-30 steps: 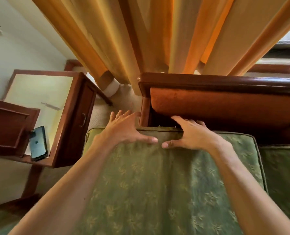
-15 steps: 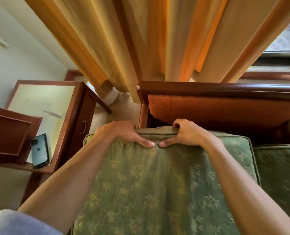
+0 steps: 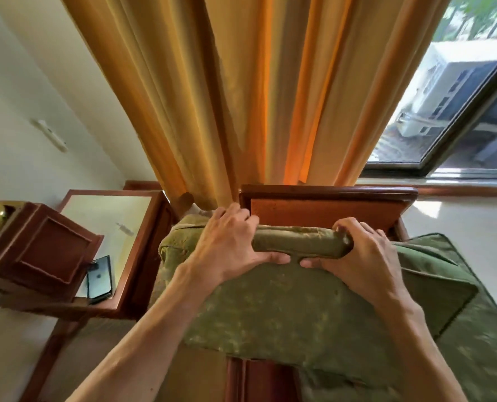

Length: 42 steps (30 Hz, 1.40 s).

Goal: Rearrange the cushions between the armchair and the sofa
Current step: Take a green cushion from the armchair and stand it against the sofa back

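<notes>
At the centre of the frame the green cushion (image 3: 285, 309) is gripped by its far edge, the left hand (image 3: 227, 250) and right hand (image 3: 360, 256) both curled round it, thumbs on its near face and fingers over the top. It seems lifted off the wooden chair frame (image 3: 328, 198), though blur leaves that unsure. A phone (image 3: 99, 281) lies on the side table (image 3: 119, 285) at left.

cushion (image 3: 285, 309): olive green, faint leaf pattern, you see it
curtain (image 3: 256, 97): orange-gold, plain
sofa frame (image 3: 328, 194): dark red-brown wood
phone (image 3: 99, 281): dark
wall (image 3: 23, 111): cream
</notes>
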Tool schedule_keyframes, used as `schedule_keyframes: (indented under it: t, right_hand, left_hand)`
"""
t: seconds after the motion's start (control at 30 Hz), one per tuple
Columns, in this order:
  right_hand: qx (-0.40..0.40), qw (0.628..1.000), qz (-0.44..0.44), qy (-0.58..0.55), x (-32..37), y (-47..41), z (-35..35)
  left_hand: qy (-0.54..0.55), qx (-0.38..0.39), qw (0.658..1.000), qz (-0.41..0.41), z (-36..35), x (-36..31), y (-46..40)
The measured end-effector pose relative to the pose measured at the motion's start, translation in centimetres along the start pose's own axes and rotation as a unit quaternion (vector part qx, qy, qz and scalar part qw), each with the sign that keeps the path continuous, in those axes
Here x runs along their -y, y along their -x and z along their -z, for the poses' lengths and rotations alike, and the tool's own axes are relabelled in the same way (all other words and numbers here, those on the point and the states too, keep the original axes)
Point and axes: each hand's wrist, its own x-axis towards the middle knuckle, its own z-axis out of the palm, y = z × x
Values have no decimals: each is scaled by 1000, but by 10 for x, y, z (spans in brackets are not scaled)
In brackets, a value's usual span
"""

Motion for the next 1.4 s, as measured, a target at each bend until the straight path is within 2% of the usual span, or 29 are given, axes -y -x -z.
schedule_keyframes:
  t: [0.07,0.17,0.27,0.4,0.5,0.6,0.77,0.9,1.13,1.4]
  right_hand:
    - [14,999,19,41,5,34,0]
    - [79,991,17,106,8,68,-3]
    - [111,990,16,80,28,88,9]
    - [174,977,104,64,75,104,1]
    - [178,968,149,91,85,103,-16]
    - [181,962,160,125,55,105,-11]
    - [189,971,81,123,-54,116,34]
    - [193,972,75,112,-92,116,38]
    - [156,971,171,63,-104,105,26]
    - [168,940,295,-6,-54,109,38]
  left_hand:
    - [10,-5,1000,8,-6,-8,36]
    - [-3,39,999,5,-18,-18,72]
    - [-23,40,999,-5,-19,-30,88]
    - [-23,55,998,3,-16,-46,108]
    - [-23,47,998,24,-14,-45,121]
    - [-15,56,997,53,-14,-38,127]
    - [-9,58,993,98,-16,-52,121]
    - [-26,46,993,106,-16,-80,108]
    - [-23,-5,989,148,-17,-91,140]
    - [34,-89,956,277,-13,-111,239]
